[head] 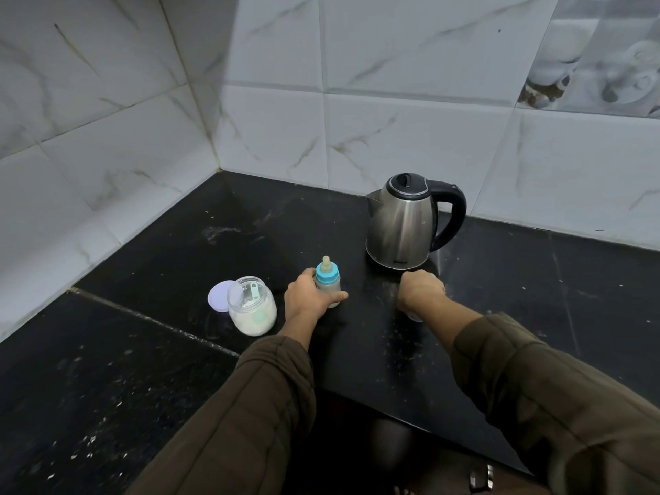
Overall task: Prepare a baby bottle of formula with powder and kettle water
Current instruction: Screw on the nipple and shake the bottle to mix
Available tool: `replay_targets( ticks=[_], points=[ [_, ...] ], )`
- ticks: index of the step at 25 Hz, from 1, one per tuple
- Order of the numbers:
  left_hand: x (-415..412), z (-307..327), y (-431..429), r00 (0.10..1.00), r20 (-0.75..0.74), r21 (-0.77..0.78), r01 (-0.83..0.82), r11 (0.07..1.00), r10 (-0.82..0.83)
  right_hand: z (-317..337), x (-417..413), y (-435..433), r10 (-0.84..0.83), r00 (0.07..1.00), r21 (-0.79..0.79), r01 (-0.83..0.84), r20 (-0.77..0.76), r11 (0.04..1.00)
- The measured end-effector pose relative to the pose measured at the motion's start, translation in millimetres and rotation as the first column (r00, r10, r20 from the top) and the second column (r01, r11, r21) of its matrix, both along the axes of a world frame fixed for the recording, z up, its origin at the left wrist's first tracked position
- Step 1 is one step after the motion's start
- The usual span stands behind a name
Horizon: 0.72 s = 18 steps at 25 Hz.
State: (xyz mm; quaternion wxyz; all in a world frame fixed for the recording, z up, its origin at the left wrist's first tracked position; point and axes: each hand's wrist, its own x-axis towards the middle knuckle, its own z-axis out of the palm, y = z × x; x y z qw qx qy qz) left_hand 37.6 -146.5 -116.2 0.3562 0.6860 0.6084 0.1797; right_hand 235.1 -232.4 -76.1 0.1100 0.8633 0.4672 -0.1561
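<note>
A small baby bottle (329,284) with a blue collar and a beige teat stands upright on the black counter (143,369). My left hand (307,298) grips its body from the left. My right hand (421,289) is to the right of it and in front of the steel kettle (401,223). Its fingers are curled downward over a small clear cap (415,317), which is mostly hidden under the wrist. An open glass jar of white powder (253,309) with a scoop inside stands left of the bottle. Its lilac lid (217,296) lies behind the jar.
The counter sits in a corner of white marble-look tiled walls (107,155) at the left and back. The kettle's lid is down and its black handle points right. White specks dot the counter. The counter's front edge runs under my forearms.
</note>
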Motion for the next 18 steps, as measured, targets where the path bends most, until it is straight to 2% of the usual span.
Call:
replay_targets(
  ticks=[4,7,10,14,18],
  points=[
    [-4,-1,0,0.999,-0.028,-0.009,0.02,1.0,-0.021,24,-25,22,0.052,0.997,0.192,-0.04,-0.059,0.981],
    [-6,3,-2,0.998,-0.052,0.003,0.027,1.0,-0.027,53,-46,54,0.097,0.979,0.392,-0.02,-0.179,0.92],
    [-8,7,-1,0.997,-0.072,0.006,0.025,1.0,-0.025,83,-61,76,0.174,0.957,0.497,-0.037,-0.233,0.867],
    [-11,10,1,0.998,-0.06,0.019,0.03,0.999,-0.029,105,-81,87,0.294,0.935,0.451,-0.179,-0.198,0.874],
    [-10,12,-2,0.997,-0.058,0.033,0.058,0.998,-0.056,90,-94,85,0.376,0.921,0.332,-0.323,-0.105,0.886]
  ],
)
